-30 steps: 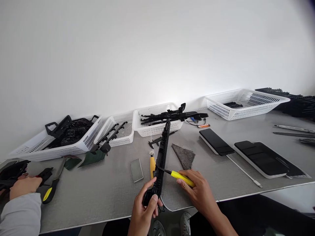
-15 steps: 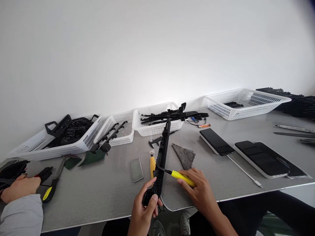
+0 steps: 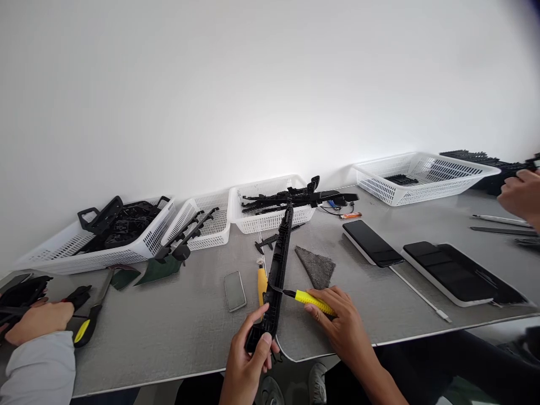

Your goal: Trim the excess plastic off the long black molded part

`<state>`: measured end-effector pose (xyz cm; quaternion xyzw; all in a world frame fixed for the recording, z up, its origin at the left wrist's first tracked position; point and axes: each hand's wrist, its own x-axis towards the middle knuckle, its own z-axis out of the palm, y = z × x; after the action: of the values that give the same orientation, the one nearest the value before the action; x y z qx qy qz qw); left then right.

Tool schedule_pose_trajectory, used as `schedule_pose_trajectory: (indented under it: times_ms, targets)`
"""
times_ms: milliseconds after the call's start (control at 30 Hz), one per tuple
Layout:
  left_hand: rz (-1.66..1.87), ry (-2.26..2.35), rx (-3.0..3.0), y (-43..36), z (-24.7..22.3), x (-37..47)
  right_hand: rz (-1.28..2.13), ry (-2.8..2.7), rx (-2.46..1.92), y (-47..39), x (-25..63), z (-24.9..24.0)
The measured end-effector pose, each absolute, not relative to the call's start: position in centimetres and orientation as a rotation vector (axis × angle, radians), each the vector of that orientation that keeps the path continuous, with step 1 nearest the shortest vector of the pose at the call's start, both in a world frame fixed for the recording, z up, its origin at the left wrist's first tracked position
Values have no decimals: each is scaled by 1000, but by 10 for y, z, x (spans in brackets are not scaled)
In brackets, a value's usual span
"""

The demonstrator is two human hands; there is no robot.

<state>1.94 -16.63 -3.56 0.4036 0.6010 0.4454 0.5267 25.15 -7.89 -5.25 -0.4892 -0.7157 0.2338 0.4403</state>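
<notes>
A long black plastic part (image 3: 278, 264) is held up at a slant by my left hand (image 3: 248, 354), whose fingers wrap its lower end. My right hand (image 3: 341, 318) grips a yellow-handled tool (image 3: 314, 302); its thin curved blade meets the middle of the black part. Behind the part lies another tool with an orange-yellow handle (image 3: 262, 284). A small grey rectangular object (image 3: 234, 291) rests on the table to the left, and a dark grey cloth (image 3: 315, 266) lies to the right.
White baskets (image 3: 270, 226) of black parts stand along the wall. Phones (image 3: 373, 243) and a white cable (image 3: 419, 295) lie right. Another person's hand (image 3: 44, 322) is at the left, near a screwdriver (image 3: 86, 326); a further hand (image 3: 523, 197) is at the right edge.
Another person's hand has appeared at the right edge beside the black stack. The hand at the left has shifted slightly right. My hands, the black part and the tool are almost unchanged.
</notes>
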Motion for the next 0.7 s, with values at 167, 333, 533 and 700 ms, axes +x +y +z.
schedule_pose_trajectory:
  times_ms: [167, 333, 533, 700]
  targets:
    - [1054, 1435, 999, -166, -35, 21, 620, -1729, -1209, -78, 252, -52]
    - [1043, 1464, 977, -167, -23, 26, 670, -1695, -1206, -78, 252, -51]
    - [1027, 1482, 976, -166, -20, 27, 689, -1655, -1214, -78, 251, -54]
    - [1064, 1483, 983, -167, -18, 30, 730, -1675, -1206, -76, 252, -53]
